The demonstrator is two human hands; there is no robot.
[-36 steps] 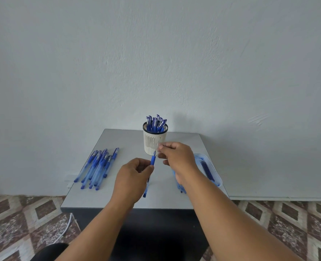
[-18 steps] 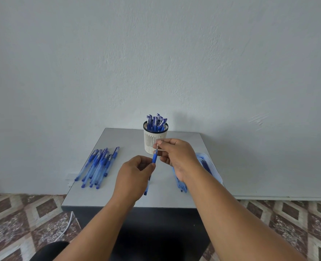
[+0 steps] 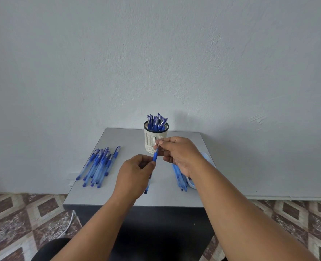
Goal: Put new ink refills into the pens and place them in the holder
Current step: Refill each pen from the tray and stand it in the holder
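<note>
Our left grip (image 3: 135, 172) holds the pen (image 3: 154, 157); our right grip (image 3: 176, 153) pinches its tip at twelve o'clock. A slip could drop the tip onto the surface (image 3: 129, 140).

We see both forearms reaching fwd, bare, hands meeting near centre. Left hand (image 3: 132, 174) is curled, thumb & fingers gripping the pen (image 3: 154, 157) at its lower barrel. Right hand (image 3: 180, 154), held slightly higher, pinches the pen's tip end w/ thumb & forefinger, prob. the metal tip; other fingers loosely bent.
</note>
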